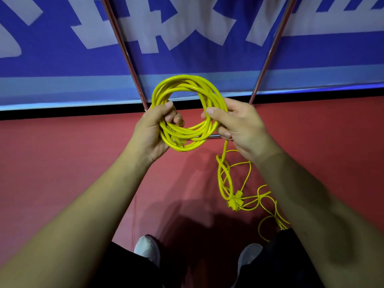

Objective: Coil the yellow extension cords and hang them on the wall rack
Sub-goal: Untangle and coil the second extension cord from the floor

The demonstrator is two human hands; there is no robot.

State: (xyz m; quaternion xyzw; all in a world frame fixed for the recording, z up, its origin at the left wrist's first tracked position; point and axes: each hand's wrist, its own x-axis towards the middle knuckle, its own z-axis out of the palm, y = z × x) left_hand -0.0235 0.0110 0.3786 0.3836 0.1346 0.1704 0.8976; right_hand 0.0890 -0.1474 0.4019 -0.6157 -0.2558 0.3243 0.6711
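A coil of yellow extension cord (pixel 187 84) with several loops is held up in front of me. My left hand (pixel 151 132) grips its lower left side, thumb over the strands. My right hand (pixel 239 127) pinches its right side between thumb and fingers. From the right hand a loose tail (pixel 223 173) hangs down to a yellow plug block (pixel 234 201) on the red floor. Thinner yellow cord (pixel 270 206) lies tangled beside it. Two metal rack legs (pixel 128 63) (pixel 268 59) slant up against the blue banner, joined by a low crossbar (pixel 214 136) behind the coil.
A blue banner with white lettering (pixel 62 48) covers the wall ahead, ending at a black strip above the red floor (pixel 62 163). My two white shoes (pixel 147 248) (pixel 249 260) stand at the bottom of the view, the tangled cord close to the right one.
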